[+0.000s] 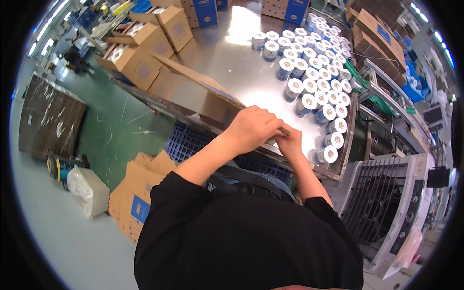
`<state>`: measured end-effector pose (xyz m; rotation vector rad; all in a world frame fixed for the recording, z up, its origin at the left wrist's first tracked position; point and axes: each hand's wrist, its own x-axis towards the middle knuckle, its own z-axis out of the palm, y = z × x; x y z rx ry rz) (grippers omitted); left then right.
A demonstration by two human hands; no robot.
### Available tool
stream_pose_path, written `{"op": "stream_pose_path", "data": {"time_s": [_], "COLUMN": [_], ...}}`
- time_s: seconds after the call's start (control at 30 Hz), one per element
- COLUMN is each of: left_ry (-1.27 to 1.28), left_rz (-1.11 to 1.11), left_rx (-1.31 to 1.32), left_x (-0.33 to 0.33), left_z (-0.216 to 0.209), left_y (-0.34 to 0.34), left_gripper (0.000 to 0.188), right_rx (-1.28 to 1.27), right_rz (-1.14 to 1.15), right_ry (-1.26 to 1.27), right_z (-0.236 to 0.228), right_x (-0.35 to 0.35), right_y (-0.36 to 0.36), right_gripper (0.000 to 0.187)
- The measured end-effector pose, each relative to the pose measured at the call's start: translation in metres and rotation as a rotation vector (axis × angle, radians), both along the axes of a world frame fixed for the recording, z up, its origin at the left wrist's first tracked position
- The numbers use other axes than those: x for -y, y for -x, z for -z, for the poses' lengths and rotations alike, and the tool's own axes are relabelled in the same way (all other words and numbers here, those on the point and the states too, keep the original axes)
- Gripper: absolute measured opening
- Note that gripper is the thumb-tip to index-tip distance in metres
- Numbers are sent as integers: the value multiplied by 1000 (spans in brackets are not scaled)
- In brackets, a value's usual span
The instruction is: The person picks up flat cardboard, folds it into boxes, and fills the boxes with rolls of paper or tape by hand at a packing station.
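A piece of brown cardboard (210,86), perhaps a carton seen along its edge, slants across the near side of the metal table. My left hand (253,128) is closed over its near end, fingers bent and knuckles up. Close beside it, my right hand (291,144) pinches what looks like the same cardboard end, where a small brown edge shows between the hands. The fingertips of both hands are partly hidden. Beyond my hands, many white-and-blue cylindrical containers (309,86) with round white tops stand upright on the table's right half.
The shiny metal table (227,58) has open cartons (140,63) along its left edge. Below it are blue plastic crates (186,142). Flattened cardboard boxes (135,193) stack at my left. To my right stands a grey-white fan unit (382,208), with a metal frame (386,92) behind it.
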<state>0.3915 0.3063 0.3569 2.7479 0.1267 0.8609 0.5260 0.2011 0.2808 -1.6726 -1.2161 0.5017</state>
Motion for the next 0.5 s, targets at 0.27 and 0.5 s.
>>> {"op": "stream_pose_path", "data": {"time_s": [0.27, 0.5], "left_ry": [-169, -2], "left_rz": [-530, -328], "left_rx": [-53, 84], "left_x": [-190, -252], "left_z": [27, 43], "left_y": [29, 33], "left_gripper": [62, 67], "right_rx": [-377, 848], "right_rz": [377, 409], "right_ry": [21, 200], "right_z": [3, -110], "right_x": [60, -10], "right_y": [-62, -30], "right_gripper": [31, 62]}}
